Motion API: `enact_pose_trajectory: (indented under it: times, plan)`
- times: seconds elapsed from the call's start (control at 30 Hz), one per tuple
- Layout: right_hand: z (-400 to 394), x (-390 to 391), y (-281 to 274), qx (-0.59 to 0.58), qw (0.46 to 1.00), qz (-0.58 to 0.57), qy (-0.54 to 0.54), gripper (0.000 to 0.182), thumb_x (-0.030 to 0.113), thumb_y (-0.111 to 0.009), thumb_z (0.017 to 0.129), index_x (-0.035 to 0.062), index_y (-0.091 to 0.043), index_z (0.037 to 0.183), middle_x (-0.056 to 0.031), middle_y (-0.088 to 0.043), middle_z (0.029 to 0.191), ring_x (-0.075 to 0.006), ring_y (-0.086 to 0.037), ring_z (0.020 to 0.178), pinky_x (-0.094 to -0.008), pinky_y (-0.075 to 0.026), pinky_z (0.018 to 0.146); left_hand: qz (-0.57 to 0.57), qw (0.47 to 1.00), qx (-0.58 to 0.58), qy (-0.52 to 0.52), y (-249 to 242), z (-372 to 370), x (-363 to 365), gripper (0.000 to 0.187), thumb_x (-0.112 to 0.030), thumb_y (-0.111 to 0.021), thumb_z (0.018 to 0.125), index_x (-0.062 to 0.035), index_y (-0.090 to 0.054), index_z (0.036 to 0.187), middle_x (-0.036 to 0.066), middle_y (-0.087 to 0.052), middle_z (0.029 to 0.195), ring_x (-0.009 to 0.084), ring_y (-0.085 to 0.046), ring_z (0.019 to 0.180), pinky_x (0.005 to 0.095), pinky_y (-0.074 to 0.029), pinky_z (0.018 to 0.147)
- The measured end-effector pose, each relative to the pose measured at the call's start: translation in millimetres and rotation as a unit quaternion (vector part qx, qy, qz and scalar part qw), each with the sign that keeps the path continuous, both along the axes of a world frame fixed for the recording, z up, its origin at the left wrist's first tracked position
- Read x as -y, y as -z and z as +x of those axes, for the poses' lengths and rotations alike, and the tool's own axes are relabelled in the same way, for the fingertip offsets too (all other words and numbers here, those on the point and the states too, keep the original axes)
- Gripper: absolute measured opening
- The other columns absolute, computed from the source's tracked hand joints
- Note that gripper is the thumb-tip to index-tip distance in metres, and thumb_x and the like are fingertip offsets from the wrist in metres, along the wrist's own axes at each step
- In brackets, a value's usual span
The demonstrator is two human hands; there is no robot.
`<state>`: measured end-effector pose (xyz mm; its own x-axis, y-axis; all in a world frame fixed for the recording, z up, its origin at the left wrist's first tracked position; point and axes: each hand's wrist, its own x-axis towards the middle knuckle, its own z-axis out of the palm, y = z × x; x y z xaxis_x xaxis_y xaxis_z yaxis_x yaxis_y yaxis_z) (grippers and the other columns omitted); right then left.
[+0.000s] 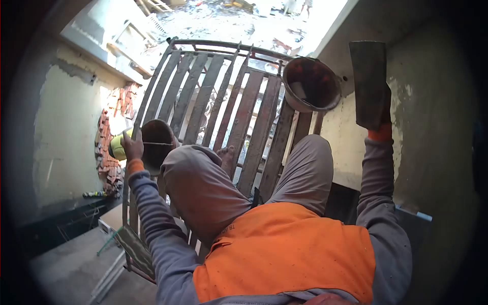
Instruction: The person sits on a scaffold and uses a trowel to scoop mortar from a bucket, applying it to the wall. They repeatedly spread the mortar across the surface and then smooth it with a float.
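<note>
My left hand (133, 146) is at the left rim of a dark bucket (156, 133), closed on its edge as far as I can see. A thin pale line, possibly its handle, crosses the bucket's mouth. My right hand (387, 113), raised beside the wall, grips a plastering trowel (367, 84) with a broad, dark rectangular blade. The blade faces me and hides most of the fingers. Another bucket (311, 86), tilted and stained inside, sits at the right far corner of the slatted platform (203, 96) beneath my legs.
Just left of my left hand is a rounded yellow thing (118, 147), possibly a helmet. Bricks (109, 137) are stacked lower down by the left wall. Gaps separate the platform's planks, with a rail (229, 49) at the far end. A plastered wall (422, 132) rises close on the right.
</note>
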<state>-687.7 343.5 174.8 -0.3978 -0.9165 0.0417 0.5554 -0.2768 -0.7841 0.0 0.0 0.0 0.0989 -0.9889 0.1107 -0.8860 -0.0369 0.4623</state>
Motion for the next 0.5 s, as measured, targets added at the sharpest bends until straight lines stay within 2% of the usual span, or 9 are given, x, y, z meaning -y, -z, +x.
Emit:
enact_pose_trajectory:
  times: [0.1, 0.2, 0.27, 0.3, 0.37, 0.4, 0.43, 0.47, 0.5]
  plan:
    - [-1.9, -3.7, 8.1, -0.084, 0.996, 0.023, 0.026, 0.034, 0.029, -0.045, 0.102, 0.0050, -0.055, 0.123, -0.0085, -0.064, 0.108, -0.0204, -0.065, 0.087, -0.0314, -0.056, 0.075, -0.020, 0.999, 0.039, 0.002, 6.5, -3.2, -16.8, 0.078, -0.044, -0.061, 0.088, 0.0060, -0.034, 0.141, 0.037, -0.029, 0.144, 0.0479, -0.026, 0.137, 0.0473, -0.025, 0.113]
    - [-27.4, 0.6, 52.7, -0.007, 0.999, -0.031, -0.013, 0.036, 0.027, -0.042, 0.102, 0.0043, -0.052, 0.128, -0.0092, -0.063, 0.114, -0.0210, -0.064, 0.093, -0.0313, -0.055, 0.081, -0.084, 0.995, 0.043, -0.010, 12.0, -4.6, -23.0, 0.077, -0.042, -0.062, 0.088, 0.0051, -0.033, 0.142, 0.037, -0.026, 0.145, 0.0479, -0.025, 0.137, 0.0477, -0.024, 0.114]
    - [-19.3, 3.5, 63.2, 0.020, 0.998, -0.060, 0.003, 0.038, 0.026, -0.039, 0.103, 0.0039, -0.048, 0.132, -0.0095, -0.059, 0.121, -0.0215, -0.061, 0.101, -0.0321, -0.053, 0.087, -0.120, 0.991, 0.040, -0.051, 20.7, -5.1, -31.5, 0.076, -0.039, -0.061, 0.088, 0.0052, -0.032, 0.143, 0.037, -0.025, 0.146, 0.0479, -0.025, 0.138, 0.0488, -0.024, 0.114]
    - [-13.3, 6.9, 65.7, 0.028, 0.996, -0.079, 0.011, 0.039, 0.025, -0.038, 0.104, 0.0036, -0.046, 0.135, -0.0096, -0.058, 0.125, -0.0217, -0.060, 0.105, -0.0326, -0.052, 0.091, -0.145, 0.988, -0.002, -0.046, 30.2, -0.5, -33.4, 0.073, -0.036, -0.061, 0.089, 0.0055, -0.032, 0.142, 0.036, -0.027, 0.146, 0.0481, -0.026, 0.137, 0.0497, -0.024, 0.114]
    - [-6.6, 14.9, 76.2, 0.072, 0.947, -0.254, -0.182, 0.047, 0.032, -0.035, 0.104, 0.0082, -0.038, 0.144, -0.0088, -0.040, 0.147, -0.0194, -0.037, 0.134, -0.0299, -0.028, 0.114, -0.221, 0.975, 0.032, -0.011, 54.6, 17.3, -33.0, 0.066, -0.024, -0.061, 0.089, 0.0065, -0.033, 0.141, 0.033, -0.032, 0.144, 0.0475, -0.032, 0.134, 0.0495, -0.025, 0.114]
    - [1.3, 13.7, 83.3, 0.033, 0.986, -0.155, -0.048, 0.044, 0.031, -0.034, 0.104, 0.0085, -0.041, 0.141, -0.0090, -0.044, 0.142, -0.0200, -0.041, 0.130, -0.0312, -0.032, 0.111, -0.236, 0.971, 0.033, -0.008, 60.1, 21.9, -34.9, 0.066, -0.022, -0.061, 0.089, 0.0072, -0.033, 0.140, 0.034, -0.034, 0.143, 0.0469, -0.034, 0.133, 0.0493, -0.026, 0.113]
    - [5.8, 8.2, 95.7, -0.001, 0.994, -0.053, 0.095, 0.042, 0.030, -0.033, 0.104, 0.0088, -0.044, 0.138, -0.0093, -0.048, 0.138, -0.0206, -0.045, 0.126, -0.0325, -0.036, 0.107, -0.222, 0.974, 0.039, -0.015, 66.0, 28.4, -37.7, 0.067, -0.022, -0.062, 0.088, 0.0082, -0.032, 0.140, 0.034, -0.035, 0.142, 0.0468, -0.034, 0.133, 0.0495, -0.028, 0.113]
    - [-5.2, 3.5, 130.5, 0.056, 0.994, -0.088, 0.040, 0.038, 0.031, -0.035, 0.103, 0.0089, -0.048, 0.131, -0.0094, -0.054, 0.127, -0.0218, -0.051, 0.115, -0.0343, -0.043, 0.098, -0.194, 0.980, 0.032, -0.028, 58.7, 27.4, -45.4, 0.070, -0.022, -0.062, 0.088, 0.0094, -0.030, 0.141, 0.034, -0.033, 0.143, 0.0463, -0.034, 0.133, 0.0486, -0.027, 0.113]
    - [-7.8, 1.2, 139.8, 0.100, 0.991, -0.087, 0.024, 0.034, 0.031, -0.036, 0.103, 0.0092, -0.052, 0.124, -0.0089, -0.058, 0.116, -0.0224, -0.055, 0.103, -0.0353, -0.047, 0.089, -0.186, 0.982, 0.017, -0.040, 57.9, 27.2, -52.3, 0.071, -0.023, -0.061, 0.088, 0.0105, -0.028, 0.142, 0.034, -0.032, 0.144, 0.0455, -0.033, 0.134, 0.0478, -0.026, 0.114]
